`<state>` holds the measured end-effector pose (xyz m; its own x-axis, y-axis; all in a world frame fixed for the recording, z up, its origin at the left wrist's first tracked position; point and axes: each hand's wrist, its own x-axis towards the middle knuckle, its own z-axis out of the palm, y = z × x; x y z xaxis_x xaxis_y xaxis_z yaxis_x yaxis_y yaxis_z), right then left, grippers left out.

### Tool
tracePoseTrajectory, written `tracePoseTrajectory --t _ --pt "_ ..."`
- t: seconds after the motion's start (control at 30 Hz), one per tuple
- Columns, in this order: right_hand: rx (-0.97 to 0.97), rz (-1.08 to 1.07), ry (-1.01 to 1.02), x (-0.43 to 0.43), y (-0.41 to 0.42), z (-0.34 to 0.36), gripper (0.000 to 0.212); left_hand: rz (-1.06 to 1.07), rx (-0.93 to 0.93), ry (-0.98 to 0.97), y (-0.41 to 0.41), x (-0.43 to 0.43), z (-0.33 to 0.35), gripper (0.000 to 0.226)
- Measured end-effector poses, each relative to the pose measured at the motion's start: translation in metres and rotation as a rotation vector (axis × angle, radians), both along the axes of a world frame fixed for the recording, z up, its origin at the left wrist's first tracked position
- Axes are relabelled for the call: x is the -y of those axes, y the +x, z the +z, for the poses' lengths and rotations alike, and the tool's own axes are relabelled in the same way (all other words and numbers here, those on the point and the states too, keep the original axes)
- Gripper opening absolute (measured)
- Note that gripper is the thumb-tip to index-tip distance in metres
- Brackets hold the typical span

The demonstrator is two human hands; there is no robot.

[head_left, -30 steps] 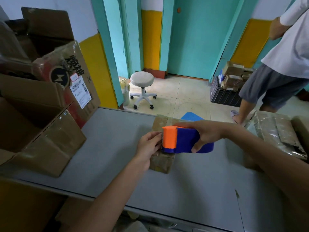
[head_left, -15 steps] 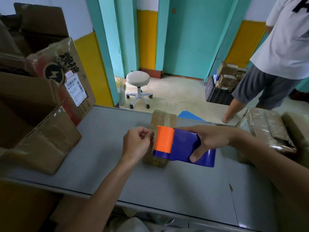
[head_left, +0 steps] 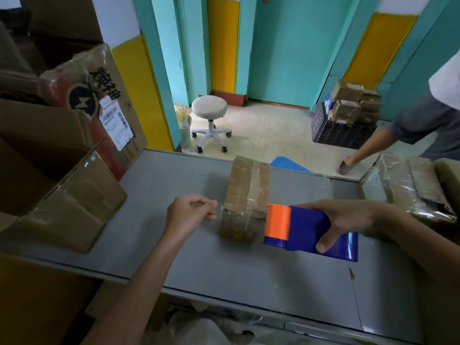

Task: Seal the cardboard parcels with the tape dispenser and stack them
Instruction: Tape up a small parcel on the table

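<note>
A small cardboard parcel (head_left: 245, 188) lies lengthwise near the middle of the grey desk (head_left: 224, 270), its far end close to the desk's back edge. It is already banded with tape. The person's right hand (head_left: 348, 219) grips the tape dispenser (head_left: 311, 232) with fingers curled over the top of its blue body and the thumb pressed on the near side. The dispenser's orange front end sits right against the parcel's right side at the near end.

The left hand (head_left: 190, 214) hangs just beside the parcel's left edge with its fingers curled in. Its thumb and forefinger pinch the end of a strip of clear tape (head_left: 245, 210), which shines across the parcel's near end towards the dispenser.

On the left of the desk stands a big open cardboard box (head_left: 62, 200), with a labelled box (head_left: 109, 100) leaning behind it. At the right edge lies a heap of film-wrapped parcels (head_left: 410, 188).

Beyond the desk, on the tiled floor, a white swivel stool (head_left: 209, 110) stands by the teal door frame. A black crate (head_left: 341, 131) piled with more small parcels sits further right. Another person (head_left: 423, 115), in grey shorts, stands next to it, partly out of view.
</note>
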<state>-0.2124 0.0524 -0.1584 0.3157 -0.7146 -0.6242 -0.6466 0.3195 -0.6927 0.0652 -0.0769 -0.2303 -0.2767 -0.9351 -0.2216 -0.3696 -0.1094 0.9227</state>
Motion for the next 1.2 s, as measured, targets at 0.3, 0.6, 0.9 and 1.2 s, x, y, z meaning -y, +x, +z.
tracePoseTrajectory --t 0.3,0.6,0.9,1.2 --pt "-0.035 0.009 0.014 0.010 0.009 -0.023 0.064 0.049 0.135 0.013 -0.005 0.000 -0.021 0.025" --pt "-0.039 0.031 -0.034 0.019 0.015 -0.031 0.070 -0.226 0.693 -0.446 -0.013 0.010 0.008 0.064" --pt "0.003 -0.006 -0.059 0.004 0.007 -0.031 0.065 -0.789 0.722 -0.773 -0.055 0.005 -0.029 0.042" --pt "0.034 -0.013 -0.054 -0.003 0.003 -0.026 0.066 -0.770 0.687 -0.785 -0.057 0.003 -0.031 0.054"
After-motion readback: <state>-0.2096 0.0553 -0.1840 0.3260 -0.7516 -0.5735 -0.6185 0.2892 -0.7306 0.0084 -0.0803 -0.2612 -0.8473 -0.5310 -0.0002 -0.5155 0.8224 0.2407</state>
